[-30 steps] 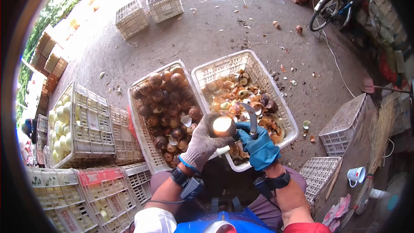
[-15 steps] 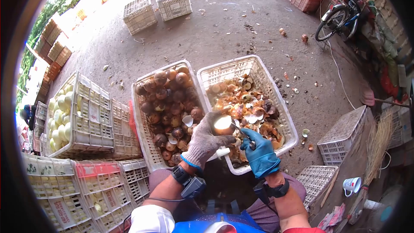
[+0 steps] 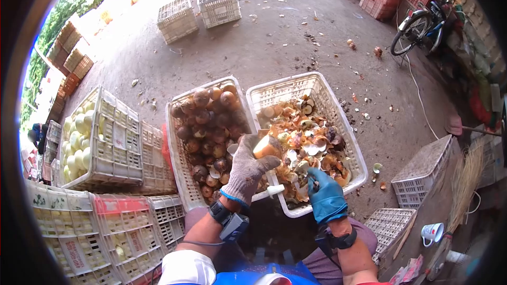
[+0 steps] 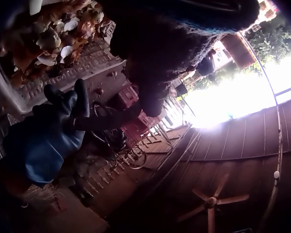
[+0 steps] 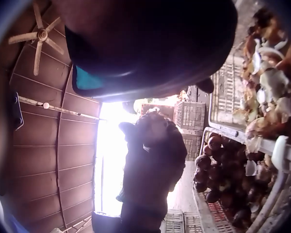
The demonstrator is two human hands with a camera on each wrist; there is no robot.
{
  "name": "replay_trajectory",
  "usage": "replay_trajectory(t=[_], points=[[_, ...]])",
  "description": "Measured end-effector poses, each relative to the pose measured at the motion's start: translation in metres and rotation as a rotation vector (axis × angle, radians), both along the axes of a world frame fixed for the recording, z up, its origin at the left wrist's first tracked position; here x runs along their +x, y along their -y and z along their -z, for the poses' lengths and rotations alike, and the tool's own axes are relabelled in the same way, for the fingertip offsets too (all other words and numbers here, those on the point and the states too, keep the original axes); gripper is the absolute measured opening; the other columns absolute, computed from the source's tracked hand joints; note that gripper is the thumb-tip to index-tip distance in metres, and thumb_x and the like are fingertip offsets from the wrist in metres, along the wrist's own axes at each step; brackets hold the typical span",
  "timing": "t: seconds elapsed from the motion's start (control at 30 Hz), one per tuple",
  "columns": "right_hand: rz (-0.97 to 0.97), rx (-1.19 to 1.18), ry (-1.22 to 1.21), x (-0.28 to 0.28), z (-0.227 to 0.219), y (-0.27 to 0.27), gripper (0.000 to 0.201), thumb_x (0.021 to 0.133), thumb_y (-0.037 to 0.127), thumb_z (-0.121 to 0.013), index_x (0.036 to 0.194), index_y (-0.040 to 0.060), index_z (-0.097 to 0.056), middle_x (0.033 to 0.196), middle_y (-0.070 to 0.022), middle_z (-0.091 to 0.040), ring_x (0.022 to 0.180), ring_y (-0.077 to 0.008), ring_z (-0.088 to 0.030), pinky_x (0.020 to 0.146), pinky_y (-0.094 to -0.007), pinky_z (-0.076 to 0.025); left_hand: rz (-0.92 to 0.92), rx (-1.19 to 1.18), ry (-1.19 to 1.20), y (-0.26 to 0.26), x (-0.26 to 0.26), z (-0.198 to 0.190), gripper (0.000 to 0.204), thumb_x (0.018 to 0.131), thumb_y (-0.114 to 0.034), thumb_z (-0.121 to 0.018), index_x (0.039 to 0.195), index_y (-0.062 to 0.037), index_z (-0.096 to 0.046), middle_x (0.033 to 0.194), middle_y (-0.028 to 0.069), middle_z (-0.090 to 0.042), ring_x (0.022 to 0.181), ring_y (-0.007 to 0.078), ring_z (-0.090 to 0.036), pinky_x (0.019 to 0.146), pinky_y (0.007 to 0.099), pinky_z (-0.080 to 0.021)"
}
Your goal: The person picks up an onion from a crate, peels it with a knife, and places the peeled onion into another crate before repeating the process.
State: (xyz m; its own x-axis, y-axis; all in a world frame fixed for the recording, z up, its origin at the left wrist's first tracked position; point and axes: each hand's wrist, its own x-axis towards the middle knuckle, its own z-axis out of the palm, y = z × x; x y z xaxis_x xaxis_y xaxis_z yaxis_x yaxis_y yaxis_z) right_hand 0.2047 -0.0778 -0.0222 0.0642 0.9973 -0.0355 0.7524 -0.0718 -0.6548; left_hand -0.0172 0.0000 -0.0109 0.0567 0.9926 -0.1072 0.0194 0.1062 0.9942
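My left hand (image 3: 245, 171), in a grey knit glove, grips a partly peeled onion (image 3: 268, 148) over the seam between two crates; its cut face is pale. In the left wrist view this glove (image 4: 153, 63) is dark and close. My right hand (image 3: 326, 195), in a blue rubber glove, is lower and to the right, apart from the onion, above the peel crate (image 3: 359, 166). Its fingers curl round a knife, mostly hidden in the head view; a dark bar (image 4: 106, 120) extends from the blue glove (image 4: 51, 133) in the left wrist view. A pale piece (image 3: 302, 167) lies by its fingertips.
A crate of brown onions (image 3: 170, 126) stands left of the peel crate. Further left, a crate (image 3: 119, 137) holds peeled onions, with more crates below. At right are crates (image 3: 422, 171), a mug (image 3: 432, 233) and a straw broom (image 3: 465, 184); a bicycle (image 3: 414, 31) stands behind.
The blue-gloved hand has moved away from the onion, down and right, with the knife. The onion has turned in the grey-gloved hand. The view has shifted slightly.
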Motion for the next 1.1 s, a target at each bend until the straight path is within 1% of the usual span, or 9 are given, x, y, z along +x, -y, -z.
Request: replay_trajectory(t=[0.17, 0.4, 0.57, 0.67, 0.7, 0.8, 0.83, 0.93, 1.1], points=[[-0.05, 0.242, -0.003, -0.013, -0.011, -0.013, 0.043, 0.089, 0.001, -0.063, 0.131, 0.0088, -0.067, 0.109, -0.0202, -0.073, 0.098, -0.04, -0.071, 0.084, -0.0468, -0.057, 0.039, -0.026, 0.047, 0.005, 0.013, -0.002, 0.081, 0.065, 0.002, -0.09, 0.137, 0.0007, -0.052, 0.12, 0.0085, -0.067, 0.11, 0.0174, -0.065, 0.096, 0.0315, -0.056], [-0.019, 0.235, 0.077, -0.014, -0.002, -0.016, 0.047, 0.087, -0.002, -0.06, 0.132, 0.0088, -0.066, 0.103, -0.0189, -0.073, 0.093, -0.0379, -0.072, 0.08, -0.0472, -0.057, -0.028, 0.037, -0.15, 0.006, 0.019, -0.004, 0.088, 0.059, -0.013, -0.099, 0.135, -0.0007, -0.058, 0.121, 0.0143, -0.07, 0.112, 0.0221, -0.068, 0.097, 0.0358, -0.055], [0.046, 0.313, 0.158, -0.021, 0.002, -0.016, 0.05, 0.086, -0.005, -0.059, 0.134, 0.0074, -0.065, 0.1, -0.0173, -0.074, 0.091, -0.0369, -0.072, 0.077, -0.0466, -0.056, -0.063, 0.111, -0.305, 0.009, 0.023, -0.015, 0.082, 0.06, -0.009, -0.098, 0.131, -0.0024, -0.058, 0.117, 0.009, -0.071, 0.107, 0.017, -0.068, 0.093, 0.0336, -0.056], [0.09, 0.315, 0.084, -0.025, 0.016, -0.02, 0.048, 0.088, -0.005, -0.057, 0.134, 0.0064, -0.065, 0.098, -0.0178, -0.073, 0.09, -0.0353, -0.072, 0.078, -0.0451, -0.056, -0.085, 0.114, -0.316, 0.01, 0.024, -0.018, 0.085, 0.06, -0.021, -0.101, 0.131, -0.0014, -0.058, 0.114, 0.014, -0.071, 0.105, 0.0234, -0.07, 0.091, 0.0372, -0.057], [0.062, 0.383, -0.032, -0.028, 0.015, -0.022, 0.041, 0.094, -0.002, -0.057, 0.133, 0.0048, -0.066, 0.094, -0.0122, -0.073, 0.081, -0.0253, -0.072, 0.074, -0.0381, -0.057, -0.092, 0.112, -0.3, 0.01, 0.024, -0.018, 0.087, 0.059, -0.026, -0.102, 0.13, -0.001, -0.058, 0.114, 0.0161, -0.071, 0.105, 0.0264, -0.07, 0.09, 0.0389, -0.057], [0.105, 0.109, -0.452, -0.039, 0.034, -0.017, 0.035, 0.099, 0.003, -0.058, 0.132, 0.0029, -0.066, 0.089, -0.0048, -0.071, 0.072, -0.0142, -0.067, 0.07, -0.0307, -0.055, -0.113, 0.043, -0.286, 0.008, 0.028, -0.023, 0.083, 0.062, -0.027, -0.101, 0.129, -0.0013, -0.059, 0.111, 0.0157, -0.071, 0.102, 0.0254, -0.07, 0.089, 0.0389, -0.056], [0.15, 0.061, -0.58, -0.041, 0.033, -0.016, 0.024, 0.105, 0.014, -0.063, 0.125, 0.0035, -0.069, 0.093, -0.0074, -0.072, 0.074, -0.0133, -0.066, 0.066, -0.0293, -0.054, -0.111, 0.067, -0.272, 0.008, 0.027, -0.02, 0.082, 0.063, -0.027, -0.1, 0.129, -0.0012, -0.059, 0.11, 0.0154, -0.071, 0.102, 0.0249, -0.07, 0.089, 0.0385, -0.056], [0.29, -0.228, -0.861, -0.029, 0.033, -0.026, 0.023, 0.106, 0.015, -0.062, 0.124, 0.0043, -0.07, 0.092, -0.0036, -0.072, 0.072, -0.0096, -0.067, 0.066, -0.0269, -0.054, -0.097, 0.119, -0.225, 0.008, 0.026, -0.01, 0.081, 0.065, -0.027, -0.099, 0.129, -0.0011, -0.059, 0.109, 0.0146, -0.071, 0.101, 0.0234, -0.069, 0.089, 0.0377, -0.056], [0.17, -0.106, -0.731, -0.028, 0.007, -0.025, 0.027, 0.106, 0.015, -0.062, 0.129, 0.0017, -0.068, 0.1, -0.0056, -0.073, 0.076, -0.009, -0.067, 0.07, -0.0267, -0.056, -0.062, 0.074, -0.176, 0.006, 0.019, -0.007, 0.081, 0.065, -0.02, -0.098, 0.132, -0.0008, -0.058, 0.113, 0.0144, -0.07, 0.103, 0.0215, -0.069, 0.09, 0.0366, -0.057]])
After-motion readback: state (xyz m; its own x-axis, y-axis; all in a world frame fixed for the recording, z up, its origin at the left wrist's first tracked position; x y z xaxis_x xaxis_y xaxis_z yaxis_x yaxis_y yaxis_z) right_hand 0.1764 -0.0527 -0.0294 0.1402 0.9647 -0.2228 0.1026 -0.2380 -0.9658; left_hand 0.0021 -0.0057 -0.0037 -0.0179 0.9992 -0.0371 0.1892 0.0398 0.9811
